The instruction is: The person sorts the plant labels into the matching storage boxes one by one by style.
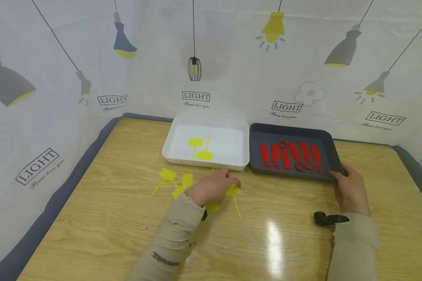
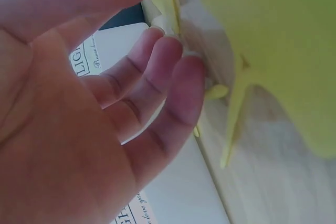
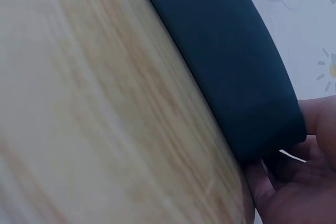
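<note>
My left hand (image 1: 212,186) reaches over a loose group of yellow T-shaped plant labels (image 1: 167,174) on the table. Its fingertips are at a yellow plant label (image 1: 233,190) whose stem points toward me. In the left wrist view the fingers (image 2: 181,93) bend loosely, and the thumb hides whether a label is pinched. With my right hand (image 1: 351,189) I grip the near right corner of the dark grey tray (image 1: 292,176), thumb at the rim and fingers against its underside. Several red tags with ring ends (image 1: 285,158) lie in a row inside that tray.
Left of the dark tray stands a white tray (image 1: 205,164) with two yellow plant labels (image 1: 195,142) in it. Both trays sit at the back of the wooden table (image 1: 126,156), before a curtain (image 1: 228,70) printed with lamps.
</note>
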`<state>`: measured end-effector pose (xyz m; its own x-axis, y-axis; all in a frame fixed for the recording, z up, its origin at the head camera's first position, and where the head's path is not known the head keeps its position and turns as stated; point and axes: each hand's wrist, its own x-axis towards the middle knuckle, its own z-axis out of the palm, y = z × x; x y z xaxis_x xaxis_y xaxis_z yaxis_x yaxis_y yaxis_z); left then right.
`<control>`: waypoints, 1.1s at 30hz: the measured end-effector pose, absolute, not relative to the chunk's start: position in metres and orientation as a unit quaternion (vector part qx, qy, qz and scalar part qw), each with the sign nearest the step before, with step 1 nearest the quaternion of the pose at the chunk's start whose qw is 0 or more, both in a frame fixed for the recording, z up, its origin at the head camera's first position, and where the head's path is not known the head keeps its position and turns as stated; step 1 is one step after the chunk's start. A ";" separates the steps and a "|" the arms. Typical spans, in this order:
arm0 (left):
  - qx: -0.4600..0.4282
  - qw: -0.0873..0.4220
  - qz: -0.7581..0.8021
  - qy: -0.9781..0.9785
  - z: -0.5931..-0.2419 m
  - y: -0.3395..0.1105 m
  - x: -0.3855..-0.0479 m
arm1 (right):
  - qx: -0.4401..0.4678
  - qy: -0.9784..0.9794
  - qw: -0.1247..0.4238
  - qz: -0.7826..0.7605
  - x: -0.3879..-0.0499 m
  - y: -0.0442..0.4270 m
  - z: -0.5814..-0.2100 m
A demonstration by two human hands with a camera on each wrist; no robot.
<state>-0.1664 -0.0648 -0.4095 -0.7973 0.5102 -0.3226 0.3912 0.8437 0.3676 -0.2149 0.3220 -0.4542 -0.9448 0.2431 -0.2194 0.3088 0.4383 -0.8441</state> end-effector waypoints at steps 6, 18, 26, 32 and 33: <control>0.230 0.214 0.145 0.938 -0.412 -0.066 -0.169 | 0.165 0.844 0.033 -0.509 -0.215 0.322 -0.455; 0.226 0.220 0.145 0.938 -0.411 -0.068 -0.173 | 0.167 0.839 0.029 -0.517 -0.215 0.322 -0.454; 0.199 0.224 0.178 0.937 -0.413 -0.070 -0.173 | 0.163 0.839 0.031 -0.517 -0.214 0.323 -0.455; 0.194 0.231 0.191 0.934 -0.415 -0.070 -0.173 | 0.167 0.837 0.035 -0.519 -0.214 0.322 -0.455; 0.194 0.231 0.192 0.934 -0.415 -0.070 -0.173 | 0.167 0.838 0.036 -0.518 -0.214 0.323 -0.455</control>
